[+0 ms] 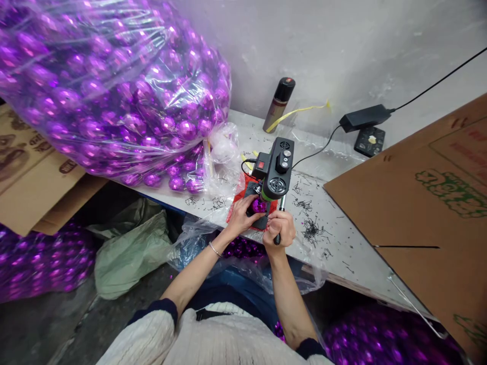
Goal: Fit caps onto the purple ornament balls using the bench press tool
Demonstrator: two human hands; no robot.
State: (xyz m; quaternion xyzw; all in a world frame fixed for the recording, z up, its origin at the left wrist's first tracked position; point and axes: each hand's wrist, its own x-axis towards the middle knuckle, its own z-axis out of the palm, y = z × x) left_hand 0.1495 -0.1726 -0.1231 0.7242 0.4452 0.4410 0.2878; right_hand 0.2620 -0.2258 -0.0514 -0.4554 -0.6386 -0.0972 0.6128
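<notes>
A small black drill press (279, 165) with a red switch stands on the table, over a red sheet (236, 203). My left hand (240, 217) pinches a shiny purple faceted ball (259, 205) between thumb and fingers, beneath the machine's head. The drill tip is hidden behind the head and the ball. My right hand (280, 228) is wrapped round the machine's lever (282, 204), whose black end pokes out below the fist. Thin dark shavings (311, 230) lie on the table to the right of that hand.
A large clear bag of purple balls (125, 96) fills the table's left. Behind the machine stand a spray can (279, 104) and a black power adapter (366, 118) with its cord. A cardboard box (426, 203) is at right; a bag of balls (245, 247) hangs below the table edge.
</notes>
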